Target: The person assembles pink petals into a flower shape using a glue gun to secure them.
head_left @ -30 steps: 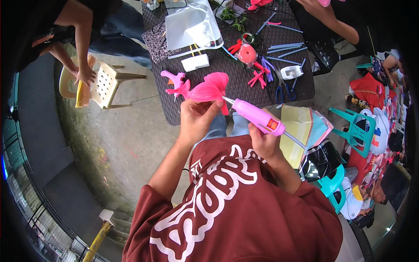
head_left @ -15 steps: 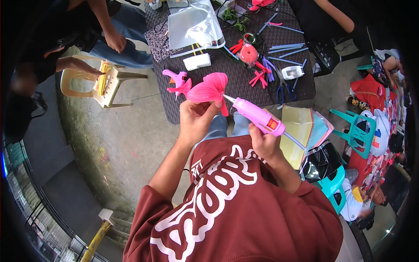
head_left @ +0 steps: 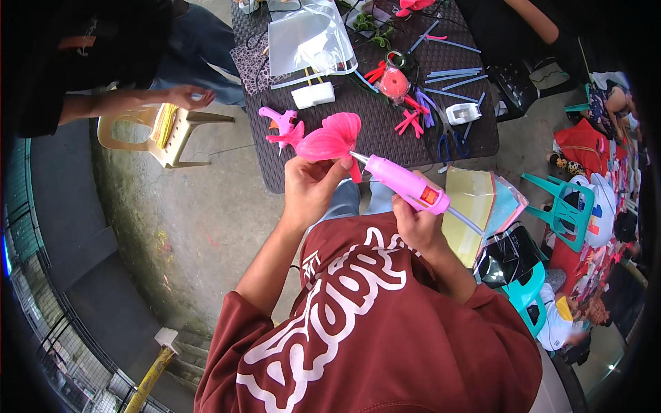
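Pinched between the thumb and fingers of my left hand [head_left: 313, 184] is a bright pink petal-shaped craft piece [head_left: 329, 140], fanned out at its top. My right hand [head_left: 418, 221] is closed around the handle of a pink hot glue gun [head_left: 406, 184], with a glue stick [head_left: 466, 221] poking out of its rear. The metal nozzle [head_left: 359, 157] meets the lower right edge of the pink piece. Just beyond my left hand, a second pink-purple glue gun [head_left: 277, 122] lies on the dark woven table [head_left: 265, 162].
On the table are blue-handled scissors [head_left: 452, 141], a white tape dispenser [head_left: 462, 113], a red ribbon roll [head_left: 394, 84], glue sticks [head_left: 453, 72] and clear plastic sheets [head_left: 303, 41]. A person's hand [head_left: 191, 97] reaches over a beige chair [head_left: 127, 131] at left. Teal chairs [head_left: 568, 206] stand at right.
The person at left has drawn nearer the table, and their hand has left the yellow bundle on the beige chair. My own hands, the glue gun and pink piece stay nearly in place.
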Tool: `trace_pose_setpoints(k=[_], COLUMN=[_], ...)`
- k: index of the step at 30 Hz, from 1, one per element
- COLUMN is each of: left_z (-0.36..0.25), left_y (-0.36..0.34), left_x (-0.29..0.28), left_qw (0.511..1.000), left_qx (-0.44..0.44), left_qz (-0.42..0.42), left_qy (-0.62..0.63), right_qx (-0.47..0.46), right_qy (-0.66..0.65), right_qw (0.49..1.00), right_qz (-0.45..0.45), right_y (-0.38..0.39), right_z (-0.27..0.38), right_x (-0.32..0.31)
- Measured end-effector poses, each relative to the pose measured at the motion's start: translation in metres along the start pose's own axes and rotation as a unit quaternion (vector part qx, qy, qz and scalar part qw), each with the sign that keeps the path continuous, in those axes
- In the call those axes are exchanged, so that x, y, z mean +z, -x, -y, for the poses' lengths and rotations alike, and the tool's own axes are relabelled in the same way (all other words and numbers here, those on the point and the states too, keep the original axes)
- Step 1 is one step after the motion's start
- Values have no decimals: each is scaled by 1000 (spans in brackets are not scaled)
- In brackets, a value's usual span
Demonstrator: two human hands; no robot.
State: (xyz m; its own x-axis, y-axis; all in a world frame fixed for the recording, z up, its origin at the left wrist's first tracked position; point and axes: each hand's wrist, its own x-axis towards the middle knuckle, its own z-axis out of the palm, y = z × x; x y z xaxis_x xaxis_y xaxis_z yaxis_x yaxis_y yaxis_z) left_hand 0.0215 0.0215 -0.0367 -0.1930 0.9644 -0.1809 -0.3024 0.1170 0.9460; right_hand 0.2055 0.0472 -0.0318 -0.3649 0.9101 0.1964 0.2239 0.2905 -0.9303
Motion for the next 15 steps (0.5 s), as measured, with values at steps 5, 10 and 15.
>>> trace_pose_setpoints(k=[5,10,15], left_z=[-2,0,-7], left_y=[2,3,3], left_x=[1,-8,-19], left_qw=[1000,998,996], left_qx=[10,34,53], left_qz=[-19,-40,-63], left_qy=[-2,-19,-44], right_qx=[-6,53,122], right_qy=[16,-22,-16], right_qw=[1000,998,992], right_qz=[8,-15,-32], right_y=[0,8,12], right_z=[-2,-12,-66], right_x=[-2,-1,10])
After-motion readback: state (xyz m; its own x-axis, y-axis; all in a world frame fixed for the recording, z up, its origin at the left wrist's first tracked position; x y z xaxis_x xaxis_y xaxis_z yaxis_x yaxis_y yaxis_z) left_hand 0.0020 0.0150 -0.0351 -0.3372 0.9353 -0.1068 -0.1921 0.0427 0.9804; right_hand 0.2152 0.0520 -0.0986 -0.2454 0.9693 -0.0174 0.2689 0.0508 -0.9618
